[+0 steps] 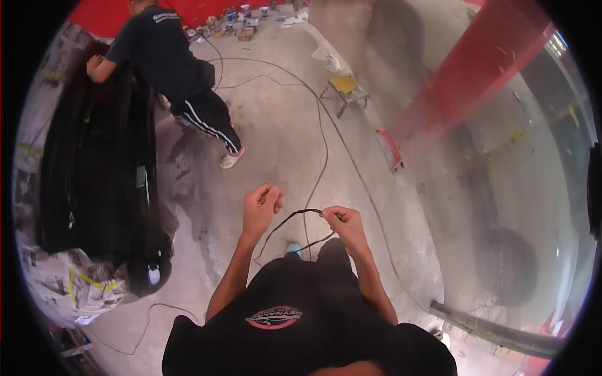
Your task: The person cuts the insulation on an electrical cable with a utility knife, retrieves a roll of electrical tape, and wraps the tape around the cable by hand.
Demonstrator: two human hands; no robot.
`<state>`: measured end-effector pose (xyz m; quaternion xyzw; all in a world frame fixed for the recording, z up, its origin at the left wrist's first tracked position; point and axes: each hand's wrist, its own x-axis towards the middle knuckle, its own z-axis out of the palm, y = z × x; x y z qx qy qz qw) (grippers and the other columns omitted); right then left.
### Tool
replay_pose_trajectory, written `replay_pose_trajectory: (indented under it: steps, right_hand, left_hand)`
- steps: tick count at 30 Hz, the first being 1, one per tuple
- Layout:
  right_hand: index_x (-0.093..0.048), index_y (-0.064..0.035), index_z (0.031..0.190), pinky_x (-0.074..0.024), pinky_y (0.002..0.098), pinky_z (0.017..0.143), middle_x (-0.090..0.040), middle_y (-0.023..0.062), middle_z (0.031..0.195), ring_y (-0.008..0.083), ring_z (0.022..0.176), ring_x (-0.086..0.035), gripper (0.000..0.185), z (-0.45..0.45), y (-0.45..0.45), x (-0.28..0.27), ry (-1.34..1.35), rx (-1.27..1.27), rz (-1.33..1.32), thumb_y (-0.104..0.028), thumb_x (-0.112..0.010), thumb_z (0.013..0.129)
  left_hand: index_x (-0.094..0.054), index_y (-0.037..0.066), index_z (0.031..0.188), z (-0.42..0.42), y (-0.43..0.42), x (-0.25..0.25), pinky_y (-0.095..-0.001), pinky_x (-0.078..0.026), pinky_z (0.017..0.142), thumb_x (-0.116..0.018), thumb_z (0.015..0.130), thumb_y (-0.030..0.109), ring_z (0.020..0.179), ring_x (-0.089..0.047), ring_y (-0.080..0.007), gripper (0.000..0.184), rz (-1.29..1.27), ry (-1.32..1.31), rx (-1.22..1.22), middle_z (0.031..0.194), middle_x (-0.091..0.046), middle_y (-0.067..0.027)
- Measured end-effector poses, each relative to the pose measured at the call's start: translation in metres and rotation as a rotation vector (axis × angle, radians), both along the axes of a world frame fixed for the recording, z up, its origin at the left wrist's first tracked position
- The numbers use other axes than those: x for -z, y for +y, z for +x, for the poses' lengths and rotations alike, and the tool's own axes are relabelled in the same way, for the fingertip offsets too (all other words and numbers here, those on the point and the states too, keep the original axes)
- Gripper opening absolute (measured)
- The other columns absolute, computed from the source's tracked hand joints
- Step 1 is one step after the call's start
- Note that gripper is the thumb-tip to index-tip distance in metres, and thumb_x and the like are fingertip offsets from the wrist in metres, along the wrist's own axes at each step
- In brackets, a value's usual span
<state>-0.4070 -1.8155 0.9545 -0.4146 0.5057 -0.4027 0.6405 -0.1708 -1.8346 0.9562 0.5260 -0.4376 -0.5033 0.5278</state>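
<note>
A thin black cord (295,214) hangs in a loose loop in front of my dark shirt. Its upper end is pinched between the thumb and fingers of my right hand (343,224). To the left, my left hand (263,202) is raised with its fingers curled together, apart from the top of the loop; whether something small is in them I cannot make out. The lower part of the loop passes in front of my legs, close to a light blue shoe (293,248).
A co-worker (166,56) leans over a glossy black car part (100,169) with newspaper masking (81,276) at the left. Long cables (351,156) cross the floor. A small step stool (343,88) stands beyond, near cans (232,19). A metal bar (495,329) lies lower right.
</note>
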Motion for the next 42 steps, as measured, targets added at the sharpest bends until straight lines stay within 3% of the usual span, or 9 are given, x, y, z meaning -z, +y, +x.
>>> replay_pose_trajectory:
  steps: [5, 8, 18, 26, 29, 33, 36, 38, 42]
  right_hand:
    - [-0.072, -0.0007, 0.092, -0.0302, 0.0210, 0.055, -0.059, -0.0068, 0.073, 0.0005, 0.062, -0.043, 0.016, -0.034, -0.167, 0.033, -0.021, -0.034, 0.093, -0.017, -0.070, 0.092]
    - [-0.072, -0.0007, 0.092, -0.0302, 0.0213, 0.055, -0.059, -0.0068, 0.072, 0.0002, 0.062, -0.042, 0.016, -0.050, -0.269, 0.038, -0.033, -0.100, 0.090, -0.017, -0.070, 0.092]
    - [-0.071, 0.0000, 0.093, -0.0333, 0.0211, 0.057, -0.061, -0.0053, 0.073, 0.0007, 0.064, -0.046, 0.016, -0.061, -0.620, 0.020, 0.071, -0.381, -0.024, -0.016, -0.068, 0.094]
    - [-0.070, 0.0011, 0.099, -0.0444, 0.0201, 0.068, -0.068, -0.0012, 0.081, 0.0043, 0.076, -0.059, 0.019, 0.069, -0.893, 0.056, 0.089, -0.539, -0.030, -0.017, -0.066, 0.096]
    - [-0.069, 0.0011, 0.100, -0.0457, 0.0223, 0.065, -0.068, -0.0003, 0.080, 0.0056, 0.075, -0.059, 0.018, 0.143, -0.997, 0.065, 0.216, -0.652, -0.035, -0.016, -0.066, 0.095]
    - [-0.069, -0.0003, 0.101, -0.0489, 0.0310, 0.061, -0.066, 0.0056, 0.074, 0.0115, 0.068, -0.060, 0.016, 0.228, -1.098, 0.112, 0.247, -0.856, -0.288, -0.010, -0.065, 0.089]
    - [-0.072, -0.0055, 0.098, -0.0513, 0.0351, 0.065, -0.069, 0.0114, 0.076, 0.0202, 0.069, -0.065, 0.016, 0.281, -1.146, 0.159, 0.360, -1.014, -0.204, -0.016, -0.067, 0.086]
    - [-0.073, -0.0076, 0.096, -0.0550, 0.0407, 0.072, -0.072, 0.0161, 0.083, 0.0304, 0.077, -0.071, 0.016, 0.311, -1.170, 0.203, 0.471, -1.140, -0.190, -0.018, -0.066, 0.086]
    - [-0.070, -0.0079, 0.097, -0.0548, 0.0448, 0.078, -0.072, 0.0184, 0.094, 0.0351, 0.089, -0.070, 0.021, 0.362, -1.217, 0.244, 0.481, -1.487, -0.222, -0.024, -0.063, 0.087]
  left_hand:
    - [-0.067, -0.001, 0.092, -0.016, -0.171, 0.066, -0.0231, -0.043, 0.056, -0.056, 0.101, 0.017, 0.060, -0.053, -0.0070, 0.024, 0.049, -0.346, 0.119, 0.069, -0.061, -0.0008]
    - [-0.068, 0.000, 0.094, -0.023, -0.239, 0.087, -0.0233, -0.043, 0.056, -0.056, 0.100, 0.016, 0.060, -0.054, -0.0073, 0.021, 0.147, -0.207, 0.080, 0.071, -0.062, -0.0010]
    - [-0.069, 0.000, 0.094, -0.018, -0.425, 0.054, -0.0224, -0.045, 0.057, -0.056, 0.100, 0.017, 0.062, -0.056, -0.0068, 0.022, 0.337, -0.273, -0.273, 0.072, -0.063, -0.0012]
    - [-0.069, 0.000, 0.093, 0.065, -0.650, 0.105, -0.0222, -0.044, 0.056, -0.056, 0.100, 0.018, 0.061, -0.055, -0.0065, 0.023, 0.375, -0.137, -0.487, 0.072, -0.063, -0.0014]
    - [-0.069, 0.000, 0.094, 0.124, -0.765, 0.117, -0.0220, -0.043, 0.057, -0.057, 0.100, 0.017, 0.062, -0.055, -0.0064, 0.022, 0.309, -0.265, -0.455, 0.072, -0.063, -0.0013]
    - [-0.069, 0.000, 0.095, 0.174, -0.902, 0.054, -0.0235, -0.045, 0.060, -0.058, 0.098, 0.014, 0.065, -0.056, -0.0068, 0.018, 0.274, -0.297, -0.467, 0.072, -0.064, -0.0016]
    - [-0.070, 0.001, 0.096, 0.212, -0.984, 0.018, -0.0246, -0.047, 0.063, -0.059, 0.096, 0.011, 0.068, -0.059, -0.0073, 0.014, 0.290, -0.391, -0.436, 0.073, -0.066, -0.0028]
    - [-0.070, 0.001, 0.097, 0.236, -1.041, 0.019, -0.0247, -0.047, 0.063, -0.059, 0.097, 0.011, 0.068, -0.059, -0.0071, 0.014, 0.288, -0.352, -0.415, 0.073, -0.066, -0.0027]
    - [-0.070, 0.001, 0.098, 0.288, -1.161, 0.067, -0.0240, -0.047, 0.061, -0.059, 0.097, 0.011, 0.066, -0.058, -0.0069, 0.015, 0.317, -0.241, -0.400, 0.073, -0.066, -0.0024]
